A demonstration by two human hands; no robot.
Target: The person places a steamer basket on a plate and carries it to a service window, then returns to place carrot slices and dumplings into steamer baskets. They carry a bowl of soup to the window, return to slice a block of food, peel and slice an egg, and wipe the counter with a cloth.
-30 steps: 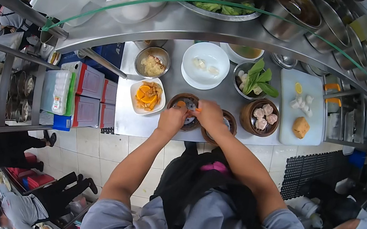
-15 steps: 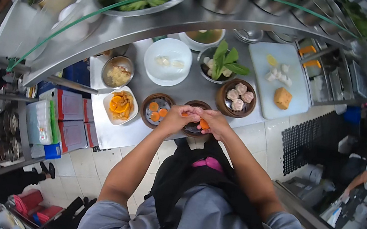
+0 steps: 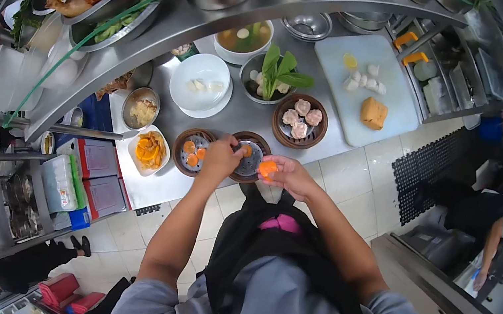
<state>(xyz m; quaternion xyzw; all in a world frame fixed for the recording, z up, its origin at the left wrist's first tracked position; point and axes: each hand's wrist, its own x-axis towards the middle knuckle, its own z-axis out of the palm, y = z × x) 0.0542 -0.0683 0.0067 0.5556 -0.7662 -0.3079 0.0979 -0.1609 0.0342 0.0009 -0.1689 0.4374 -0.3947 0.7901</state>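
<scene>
My right hand (image 3: 293,177) is closed on orange carrot slices (image 3: 268,169) beside the right rim of a round steamer basket (image 3: 253,172). Over that basket's left side, my left hand (image 3: 222,157) has its fingers pinched at a single carrot slice (image 3: 246,151), low against the basket's perforated lining. To the left stands a second steamer basket (image 3: 178,152) with several carrot slices (image 3: 192,159) lying in it, partly behind my left hand. A third steamer basket (image 3: 277,136) holds several pleated dumplings (image 3: 300,120) at the upper right.
Around the baskets are a plate of orange slices (image 3: 149,150), a bowl of minced garlic (image 3: 141,109), a white bowl (image 3: 199,80) and a bowl with leafy greens (image 3: 275,77). A cutting board (image 3: 392,64) lies right. A metal shelf (image 3: 222,17) overhangs the back. A co-worker (image 3: 488,226) stands far right.
My hands have moved apart from where they met over the middle basket. The left now reaches into it at a carrot slice; the right keeps its slices at the rim. The view has shifted.
</scene>
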